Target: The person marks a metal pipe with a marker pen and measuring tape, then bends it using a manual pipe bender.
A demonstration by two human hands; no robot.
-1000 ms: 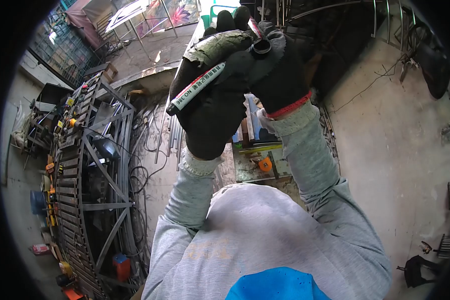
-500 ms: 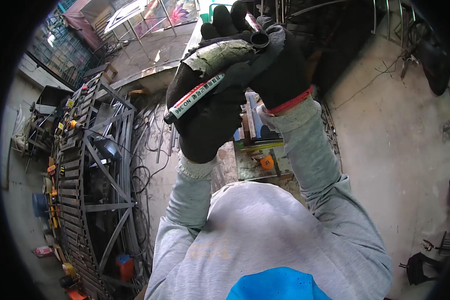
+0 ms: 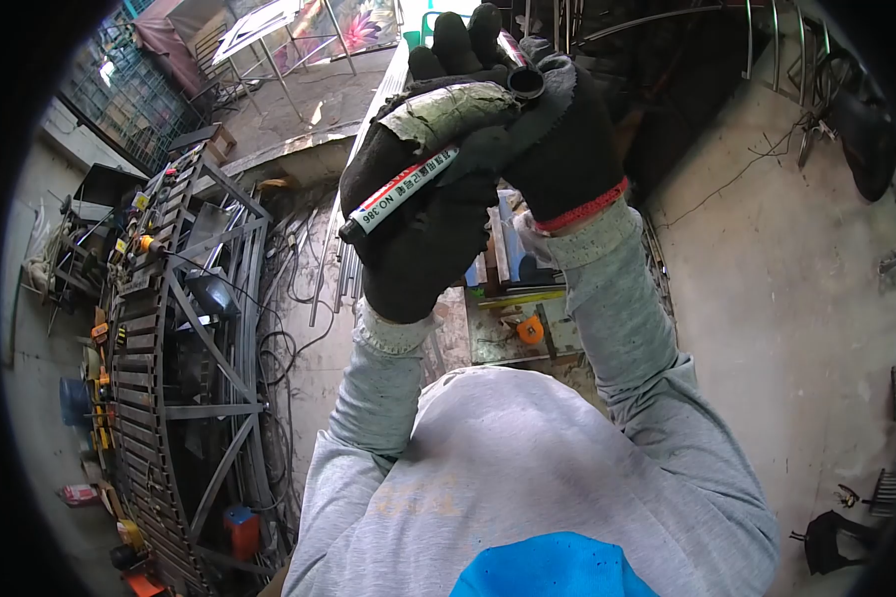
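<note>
Both my hands wear black gloves and meet at the top centre. My left hand, with a worn grey patch on its glove, is closed around a white and red marker printed NO.386. Its black end points down-left; the other end is hidden by glove fingers. My right hand, red-cuffed, is closed beside it, at a dark, round, open-ended piece. A red and white part shows just behind that opening; whether the two are one object I cannot tell.
A slatted metal rack with tools stands at left, metal bars and cables beside it. Below my hands lies an orange round object near a yellow strip. A white-topped stand is at upper left; a pale wall is at right.
Both hands and the marker have shifted slightly to the right in view. The grip looks the same.
</note>
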